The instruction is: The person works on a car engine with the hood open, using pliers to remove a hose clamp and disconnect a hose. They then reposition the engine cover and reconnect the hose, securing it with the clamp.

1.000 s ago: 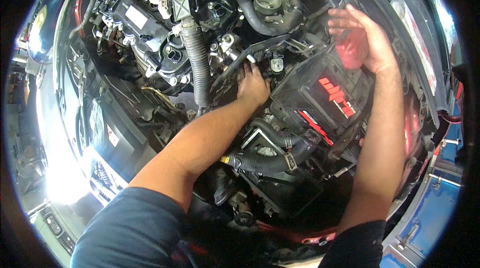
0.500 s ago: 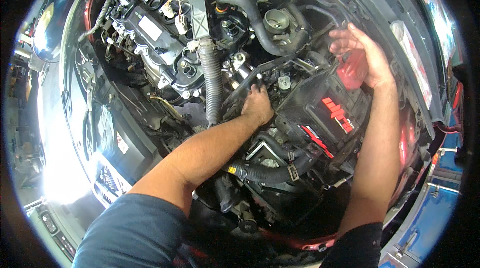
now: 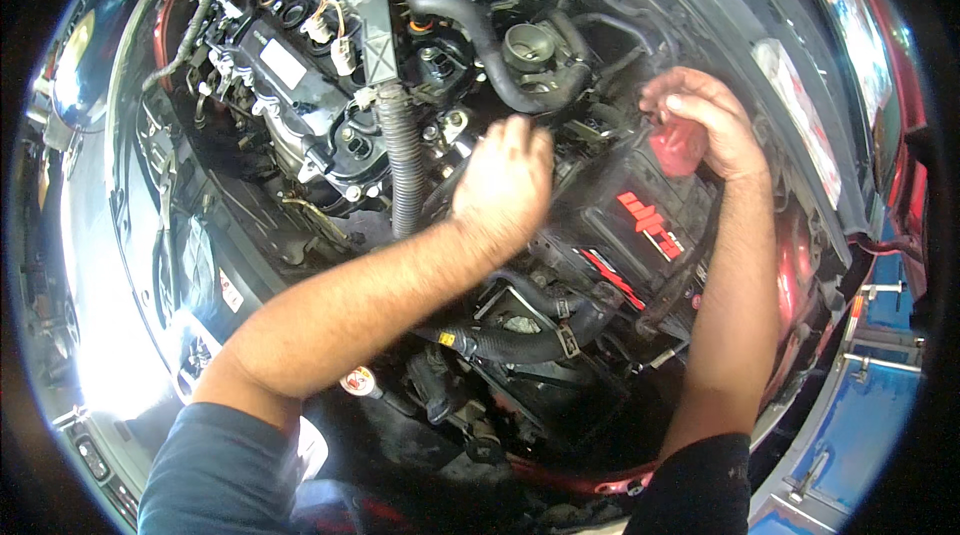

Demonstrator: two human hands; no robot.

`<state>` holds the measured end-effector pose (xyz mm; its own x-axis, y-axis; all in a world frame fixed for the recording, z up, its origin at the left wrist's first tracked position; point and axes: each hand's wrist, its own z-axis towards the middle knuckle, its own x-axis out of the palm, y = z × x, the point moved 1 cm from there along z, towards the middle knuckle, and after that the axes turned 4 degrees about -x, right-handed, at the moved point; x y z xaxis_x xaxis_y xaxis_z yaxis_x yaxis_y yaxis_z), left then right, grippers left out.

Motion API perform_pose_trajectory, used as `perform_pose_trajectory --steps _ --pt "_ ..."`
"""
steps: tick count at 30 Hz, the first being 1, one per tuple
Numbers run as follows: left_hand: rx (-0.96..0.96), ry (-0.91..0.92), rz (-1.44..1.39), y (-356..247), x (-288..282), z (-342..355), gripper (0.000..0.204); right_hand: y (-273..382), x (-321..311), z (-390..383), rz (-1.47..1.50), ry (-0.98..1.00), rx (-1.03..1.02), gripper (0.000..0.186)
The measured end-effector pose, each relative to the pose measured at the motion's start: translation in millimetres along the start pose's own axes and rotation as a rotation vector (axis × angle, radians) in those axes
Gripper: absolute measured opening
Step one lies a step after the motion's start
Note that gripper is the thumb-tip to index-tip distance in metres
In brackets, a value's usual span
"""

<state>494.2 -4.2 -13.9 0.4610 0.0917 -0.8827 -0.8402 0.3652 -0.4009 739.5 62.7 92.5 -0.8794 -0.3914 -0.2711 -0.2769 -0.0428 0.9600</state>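
Left hand [image 3: 505, 180], mine: fingers bent, any hold hidden, left of the black battery [image 3: 640, 217]. Right hand [image 3: 718, 125], mine: half-curled at the red cover [image 3: 680, 150] on the battery's far right corner; whether gripping, I cannot tell.

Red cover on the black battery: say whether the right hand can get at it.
Most likely yes: the right hand is right beside the red cover, and nothing visible stands between them.

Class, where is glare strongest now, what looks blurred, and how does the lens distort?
Head view: glare whites out bodywork at far left; head view: the left hand looks slightly blurred; head view: toward the dark round rim, the blue metal unit bows.
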Motion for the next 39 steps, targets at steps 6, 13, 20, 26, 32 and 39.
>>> perform_pose_trajectory --steps 6,13,20,26,32,39 --pt "-0.212 0.297 0.072 37 27 18 0.027 7 7 -1 -0.088 -0.066 -0.058 0.041" --pt "-0.206 0.121 -0.229 47 23 6 0.025 3 4 -1 0.022 -0.067 -0.031 0.031" --pt "-0.129 0.015 -0.273 50 15 0 0.027 0 2 4 0.039 -0.310 -0.069 0.034" --pt "-0.223 0.248 -0.125 39 24 -9 0.026 0 2 7 0.036 -0.346 -0.003 0.046" --pt "-0.271 0.431 -0.040 30 35 -12 0.027 1 5 6 0.062 -0.345 0.031 0.049" --pt "-0.257 0.496 -0.030 31 36 -9 0.035 -2 3 7 0.112 -0.292 0.080 0.048"
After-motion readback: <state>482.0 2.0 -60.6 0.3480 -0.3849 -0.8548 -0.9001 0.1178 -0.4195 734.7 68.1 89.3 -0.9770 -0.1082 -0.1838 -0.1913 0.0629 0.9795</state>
